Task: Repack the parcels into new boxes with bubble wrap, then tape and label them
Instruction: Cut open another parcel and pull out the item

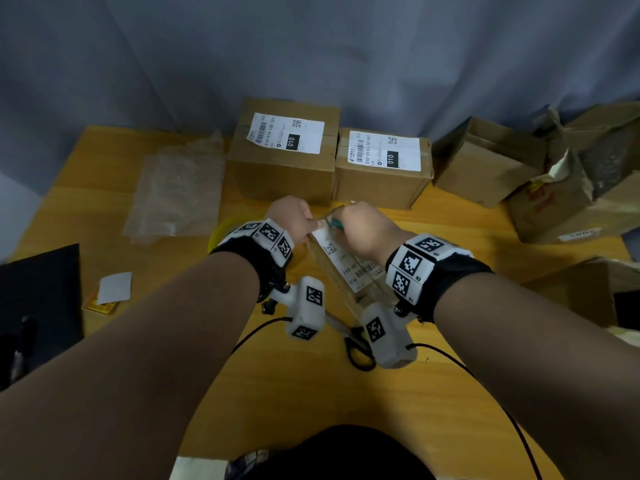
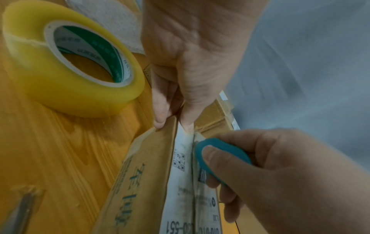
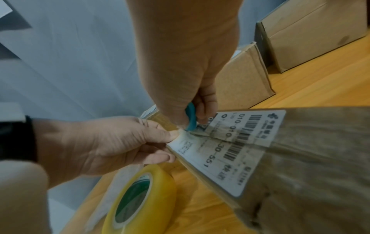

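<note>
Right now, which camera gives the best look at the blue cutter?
The left wrist view: the blue cutter shows broad, pinched by the right hand against the parcel seam. The right wrist view shows only a sliver, the head view a speck.

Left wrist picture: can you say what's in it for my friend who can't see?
A left hand pinches a parcel flap while a right hand presses a small teal cutter into its labelled seam. Yellow tape roll sits beside.
</note>
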Tool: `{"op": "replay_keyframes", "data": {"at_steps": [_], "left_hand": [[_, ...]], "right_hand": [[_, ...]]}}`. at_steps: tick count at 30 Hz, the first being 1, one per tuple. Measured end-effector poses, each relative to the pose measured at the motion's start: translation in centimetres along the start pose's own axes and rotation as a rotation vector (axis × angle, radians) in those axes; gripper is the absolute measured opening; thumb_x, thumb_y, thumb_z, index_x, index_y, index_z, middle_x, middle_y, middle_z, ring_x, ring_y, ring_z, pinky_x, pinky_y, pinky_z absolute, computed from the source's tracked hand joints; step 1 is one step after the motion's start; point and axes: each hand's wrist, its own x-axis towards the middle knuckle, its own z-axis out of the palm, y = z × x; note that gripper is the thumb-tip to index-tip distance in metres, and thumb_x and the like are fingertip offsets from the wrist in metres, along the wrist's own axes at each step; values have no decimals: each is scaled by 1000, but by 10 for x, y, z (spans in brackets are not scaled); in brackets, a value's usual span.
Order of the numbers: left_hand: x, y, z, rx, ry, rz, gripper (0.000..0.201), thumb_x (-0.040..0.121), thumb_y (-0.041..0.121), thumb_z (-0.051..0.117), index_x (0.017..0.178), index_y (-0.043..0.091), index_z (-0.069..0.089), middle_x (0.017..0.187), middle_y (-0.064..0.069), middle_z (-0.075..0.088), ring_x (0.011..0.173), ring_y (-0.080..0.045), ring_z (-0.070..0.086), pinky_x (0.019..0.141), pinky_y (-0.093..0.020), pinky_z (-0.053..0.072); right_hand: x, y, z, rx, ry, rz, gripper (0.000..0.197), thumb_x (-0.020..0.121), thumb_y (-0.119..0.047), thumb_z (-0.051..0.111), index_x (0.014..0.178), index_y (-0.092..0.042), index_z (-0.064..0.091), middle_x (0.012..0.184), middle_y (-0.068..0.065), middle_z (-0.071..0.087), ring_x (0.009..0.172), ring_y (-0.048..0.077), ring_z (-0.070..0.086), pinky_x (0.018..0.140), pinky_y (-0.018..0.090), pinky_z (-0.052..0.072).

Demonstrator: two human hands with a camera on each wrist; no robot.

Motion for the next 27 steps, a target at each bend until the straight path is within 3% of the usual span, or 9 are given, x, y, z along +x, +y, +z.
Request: {"op": "replay_keyframes", "data": {"at_steps": [4, 12, 15, 17, 18, 19, 21, 23, 27], "left_hand": [[-1, 3, 0, 38, -11, -34, 30, 89, 23, 64, 103, -3, 61, 101, -21, 68, 95, -32, 67, 90, -42, 53], [-1, 0, 5, 51, 35, -21, 29, 89, 24, 65, 98, -4, 61, 96, -18, 69, 92, -29, 68, 87, -42, 54], [-4, 6, 4, 302, 42, 27, 23, 93, 26, 59, 97, 3, 61, 100, -9, 63, 95, -24, 61, 82, -32, 52], [-9, 10, 6, 445, 122, 149, 23, 92, 17, 58, 114, 10, 55, 118, -8, 51, 107, -24, 53, 87, -30, 48], [-10, 10, 10, 490, 149, 248, 38, 90, 10, 59, 126, 15, 50, 131, -7, 44, 116, -25, 48, 96, -34, 45], [-10, 10, 12, 566, 119, 358, 54, 87, 3, 58, 135, 21, 44, 143, -5, 36, 127, -25, 41, 104, -39, 40], [-10, 7, 16, 709, -109, 490, 72, 85, 3, 59, 145, 32, 32, 156, 3, 17, 142, -25, 20, 114, -44, 25], [-10, 8, 16, 726, -317, 439, 85, 81, 16, 67, 149, 33, 18, 159, 6, 3, 145, -24, 5, 117, -43, 16], [-11, 18, 14, 904, -294, 453, 99, 73, 33, 76, 149, 37, 12, 154, 5, 10, 140, -25, 14, 109, -42, 29]], "right_hand": [[-12, 8, 5, 3, -15, 11, 19, 95, -14, 42, 90, -9, 60, 83, 7, 55, 75, 23, 51, 62, 27, 35], [-38, 27, 15, -18, -54, 2, 21, 96, -19, 46, 102, -9, 63, 98, 10, 61, 84, 25, 56, 66, 30, 40], [-41, 28, 14, -31, -57, -5, 23, 95, -19, 46, 105, -10, 64, 100, 10, 62, 86, 26, 58, 66, 31, 43], [-41, 27, 13, -57, -69, -6, 22, 95, -17, 45, 106, -10, 63, 101, 10, 62, 85, 26, 57, 66, 31, 42], [-42, 27, 13, -79, -75, -8, 23, 95, -15, 44, 108, -10, 62, 103, 11, 61, 87, 27, 57, 68, 31, 44], [-42, 26, 13, -102, -77, -13, 24, 94, -13, 44, 110, -11, 61, 105, 11, 61, 89, 28, 58, 69, 33, 46], [-45, 26, 13, -146, -60, -45, 28, 93, -7, 44, 118, -10, 57, 108, 11, 60, 95, 30, 59, 71, 33, 46], [-48, 28, 15, -175, -20, -87, 33, 93, -4, 46, 125, -9, 52, 111, 10, 58, 100, 29, 59, 69, 31, 40], [-50, 33, 21, -123, 15, -87, 31, 92, -9, 51, 123, -10, 53, 114, 9, 58, 98, 26, 59, 69, 28, 40]]}}
